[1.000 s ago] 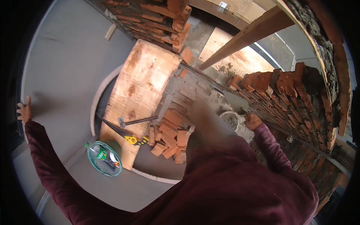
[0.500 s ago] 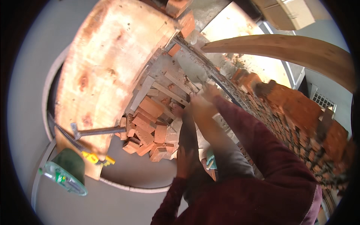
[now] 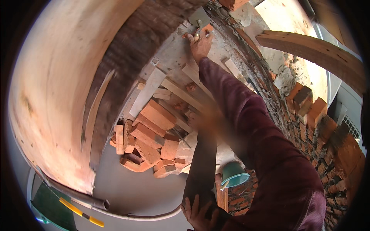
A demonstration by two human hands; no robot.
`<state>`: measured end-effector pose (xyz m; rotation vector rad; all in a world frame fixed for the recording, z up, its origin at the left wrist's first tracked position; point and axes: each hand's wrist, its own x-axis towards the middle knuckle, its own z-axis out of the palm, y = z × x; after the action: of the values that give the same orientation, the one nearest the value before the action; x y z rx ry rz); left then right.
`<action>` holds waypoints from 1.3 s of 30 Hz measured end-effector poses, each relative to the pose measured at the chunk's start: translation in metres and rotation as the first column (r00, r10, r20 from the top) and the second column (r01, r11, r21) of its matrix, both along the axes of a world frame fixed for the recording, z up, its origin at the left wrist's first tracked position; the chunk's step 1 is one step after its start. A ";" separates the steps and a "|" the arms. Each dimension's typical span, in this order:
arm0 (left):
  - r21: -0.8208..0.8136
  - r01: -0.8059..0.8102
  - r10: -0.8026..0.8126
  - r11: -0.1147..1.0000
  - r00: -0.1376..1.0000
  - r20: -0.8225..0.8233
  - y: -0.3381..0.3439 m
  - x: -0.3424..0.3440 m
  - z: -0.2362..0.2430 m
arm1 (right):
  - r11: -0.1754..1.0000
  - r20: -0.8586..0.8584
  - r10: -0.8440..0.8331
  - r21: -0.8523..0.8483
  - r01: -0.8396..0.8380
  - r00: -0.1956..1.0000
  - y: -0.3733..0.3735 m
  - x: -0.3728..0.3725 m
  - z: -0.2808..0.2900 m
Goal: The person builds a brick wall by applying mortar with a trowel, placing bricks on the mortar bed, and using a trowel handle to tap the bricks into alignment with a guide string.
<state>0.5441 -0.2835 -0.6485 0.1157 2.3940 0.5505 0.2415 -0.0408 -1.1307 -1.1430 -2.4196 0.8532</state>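
While my left hand [image 3: 198, 213] stays down on my dark-clothed leg [image 3: 200, 171], my right hand [image 3: 200, 47] has moved farther out along the floor than it was 0.5 seconds ago, and my view has swung with it. The pale plank [image 3: 58, 77] now looms large on the left, and the hammer that lay on it no longer shows. I judge that this puts the work in hand at the far end of the narrow floor strip, beyond the wooden strips [image 3: 179, 93] and well apart from the heap of bricks [image 3: 148, 134].

My right arm is stretched nearly straight, back of the hand up, fingers bent and partly apart. An orange brick piece [image 3: 208, 28] lies on the floor right at those fingertips; I cannot tell whether they grip it or only hover close. A small gold-coloured band [image 3: 197, 37] shows among the fingers. My left hand is spread, its palm against the leg, gripping nothing that I can see.
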 end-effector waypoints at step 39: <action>0.951 -0.168 -0.072 0.261 0.979 0.193 0.034 -0.146 0.390 | 0.467 -0.469 0.643 -0.386 -0.796 0.605 0.002 0.223 0.901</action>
<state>0.3977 -0.2496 -0.2585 0.4978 1.4785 1.9382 0.4646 -0.0384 -0.2300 0.0370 -2.4428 1.9571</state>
